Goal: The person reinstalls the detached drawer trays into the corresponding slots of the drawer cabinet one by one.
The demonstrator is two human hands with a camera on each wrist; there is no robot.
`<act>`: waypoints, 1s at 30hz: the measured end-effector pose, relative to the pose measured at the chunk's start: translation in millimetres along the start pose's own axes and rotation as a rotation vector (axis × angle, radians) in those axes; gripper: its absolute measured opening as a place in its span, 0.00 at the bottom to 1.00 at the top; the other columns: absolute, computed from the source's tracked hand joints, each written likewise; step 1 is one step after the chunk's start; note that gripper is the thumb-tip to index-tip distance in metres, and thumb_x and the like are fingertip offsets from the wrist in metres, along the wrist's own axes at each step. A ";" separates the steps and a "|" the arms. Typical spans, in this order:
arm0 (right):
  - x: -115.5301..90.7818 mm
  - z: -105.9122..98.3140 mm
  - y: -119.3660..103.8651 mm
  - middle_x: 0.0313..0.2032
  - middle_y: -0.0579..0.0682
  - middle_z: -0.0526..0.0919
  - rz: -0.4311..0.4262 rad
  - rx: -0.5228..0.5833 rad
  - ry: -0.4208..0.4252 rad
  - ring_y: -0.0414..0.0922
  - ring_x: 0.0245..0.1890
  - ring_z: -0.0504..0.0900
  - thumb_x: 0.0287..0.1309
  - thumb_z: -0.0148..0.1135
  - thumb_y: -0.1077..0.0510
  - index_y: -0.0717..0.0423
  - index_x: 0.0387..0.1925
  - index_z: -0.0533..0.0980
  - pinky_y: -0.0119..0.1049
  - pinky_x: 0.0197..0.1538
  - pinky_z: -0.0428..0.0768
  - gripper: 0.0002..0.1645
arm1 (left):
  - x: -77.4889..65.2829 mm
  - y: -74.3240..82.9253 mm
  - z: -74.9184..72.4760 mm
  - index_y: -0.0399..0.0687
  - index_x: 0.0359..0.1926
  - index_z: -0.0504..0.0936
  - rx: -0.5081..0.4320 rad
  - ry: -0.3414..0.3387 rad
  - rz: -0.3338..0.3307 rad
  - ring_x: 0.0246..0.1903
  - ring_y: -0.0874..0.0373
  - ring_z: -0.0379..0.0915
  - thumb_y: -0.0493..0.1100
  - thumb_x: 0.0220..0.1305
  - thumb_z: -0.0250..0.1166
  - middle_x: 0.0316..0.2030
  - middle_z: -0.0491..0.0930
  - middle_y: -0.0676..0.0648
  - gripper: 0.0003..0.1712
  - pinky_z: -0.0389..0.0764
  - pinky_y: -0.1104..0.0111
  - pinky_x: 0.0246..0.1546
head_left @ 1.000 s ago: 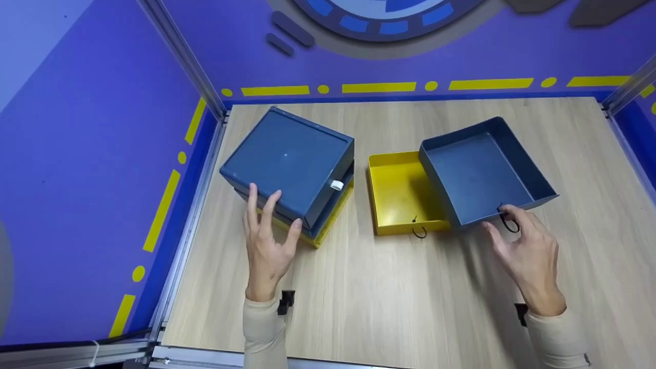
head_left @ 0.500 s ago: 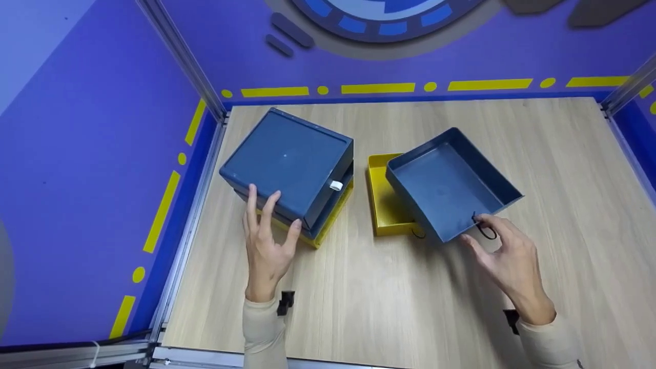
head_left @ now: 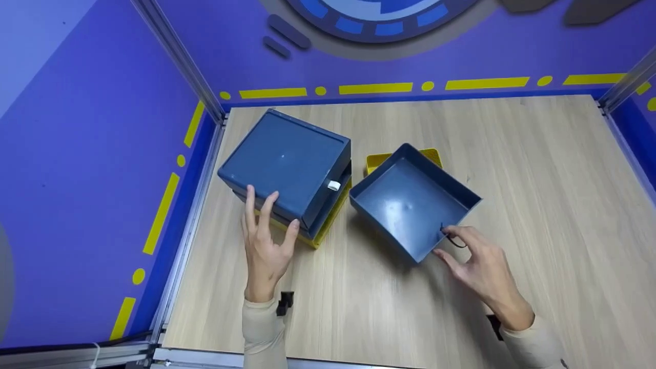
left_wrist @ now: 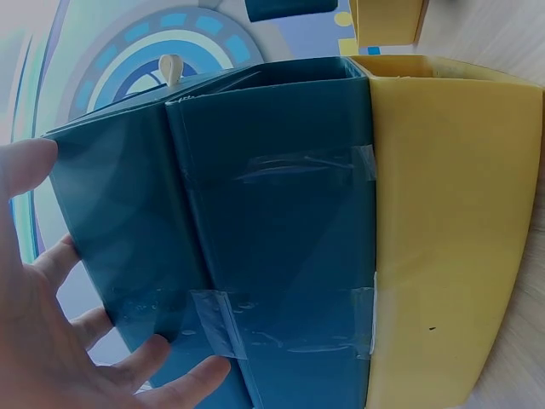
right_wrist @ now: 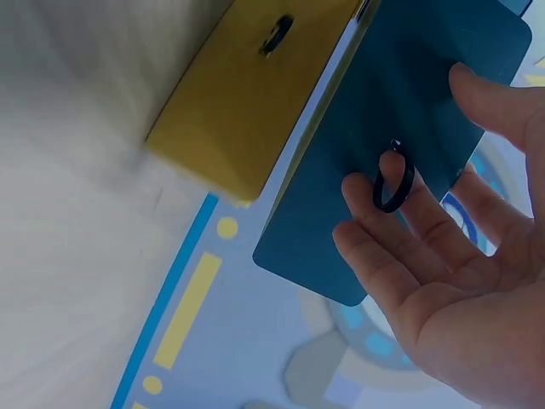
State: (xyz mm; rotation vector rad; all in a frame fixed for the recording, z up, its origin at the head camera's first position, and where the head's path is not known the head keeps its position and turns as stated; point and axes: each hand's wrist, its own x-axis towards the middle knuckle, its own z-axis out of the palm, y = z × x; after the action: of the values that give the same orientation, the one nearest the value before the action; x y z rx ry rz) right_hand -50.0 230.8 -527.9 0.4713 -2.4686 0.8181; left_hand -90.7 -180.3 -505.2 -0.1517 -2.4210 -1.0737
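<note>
My right hand (head_left: 484,266) holds a dark blue drawer (head_left: 410,205) by its front wall, tilted above the table with its open side up. In the right wrist view a fingertip sits in the drawer's black loop handle (right_wrist: 409,183), and the thumb lies on the front panel. Behind and under it, mostly hidden, is a yellow drawer (head_left: 376,162). My left hand (head_left: 266,251) rests with spread fingers on the near side of a drawer stack (head_left: 287,159). Two blue units sit over a yellow unit (left_wrist: 456,213); the top one has a white pull tab (head_left: 334,185).
The wooden table (head_left: 553,205) runs on to the right of the drawers. Purple panels (head_left: 102,154) with yellow markings close in the left and back, framed by metal rails. Clear tape (left_wrist: 220,324) joins the stacked units.
My right hand has carried the blue drawer left and toward me, from right of the yellow drawer to over most of it. The left hand and the stack have stayed put.
</note>
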 end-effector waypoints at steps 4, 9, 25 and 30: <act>-1.3 4.8 -10.2 0.41 0.50 0.90 -0.003 0.022 -0.047 0.45 0.41 0.91 0.40 0.88 0.64 0.58 0.50 0.85 0.39 0.41 0.86 0.31 | -0.3 -0.9 0.4 0.58 0.78 0.71 0.001 0.007 0.008 0.82 0.35 0.48 0.50 0.69 0.72 0.86 0.46 0.40 0.39 0.59 0.30 0.73; -3.8 9.8 -23.1 0.44 0.47 0.90 -0.007 0.059 -0.084 0.43 0.43 0.90 0.42 0.88 0.63 0.56 0.50 0.85 0.33 0.47 0.86 0.30 | -0.3 -1.6 0.0 0.58 0.77 0.71 0.000 0.012 0.017 0.82 0.33 0.49 0.50 0.68 0.72 0.86 0.46 0.39 0.39 0.60 0.30 0.72; 3.3 26.2 -35.9 0.44 0.46 0.90 -0.077 0.140 -0.128 0.42 0.45 0.89 0.44 0.88 0.60 0.57 0.51 0.85 0.31 0.52 0.84 0.30 | -0.1 -1.5 0.6 0.58 0.77 0.71 -0.005 0.014 0.025 0.81 0.34 0.50 0.50 0.68 0.73 0.86 0.46 0.40 0.39 0.61 0.30 0.72; 7.6 32.3 -37.8 0.44 0.47 0.90 -0.126 0.162 -0.126 0.44 0.42 0.88 0.44 0.88 0.60 0.57 0.50 0.86 0.33 0.48 0.84 0.29 | -0.5 -1.8 0.9 0.58 0.77 0.71 -0.002 0.017 0.029 0.81 0.34 0.50 0.50 0.68 0.73 0.86 0.46 0.40 0.39 0.62 0.30 0.72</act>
State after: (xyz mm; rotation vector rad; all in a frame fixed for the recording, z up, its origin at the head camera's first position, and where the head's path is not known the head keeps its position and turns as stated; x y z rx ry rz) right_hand -49.8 180.5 -529.0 0.7496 -2.4667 0.9664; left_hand -91.2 -180.8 -507.1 -0.1780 -2.3955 -1.0607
